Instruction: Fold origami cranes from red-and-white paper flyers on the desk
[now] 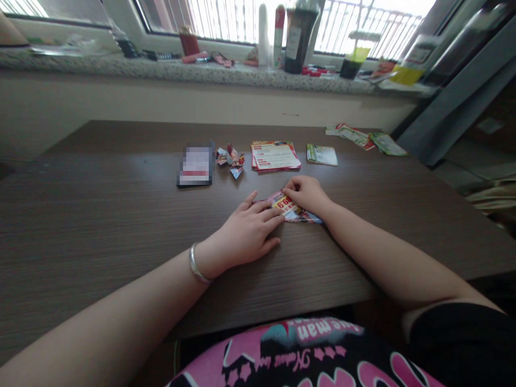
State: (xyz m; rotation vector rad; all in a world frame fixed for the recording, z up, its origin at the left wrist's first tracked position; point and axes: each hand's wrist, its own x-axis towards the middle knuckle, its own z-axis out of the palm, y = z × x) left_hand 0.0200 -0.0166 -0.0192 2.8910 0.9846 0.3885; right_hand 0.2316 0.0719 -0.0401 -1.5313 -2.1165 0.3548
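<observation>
With the left hand (pixel 255 230) spread over it and the right hand (pixel 309 194) pinching its far edge, the multicoloured printed paper sheet (pixel 295 214) seems light, easily creased, best held by edges.

Pink-yellow-blue printed paper (pixel 287 206), brown wood-grained table (pixel 121 215)
</observation>
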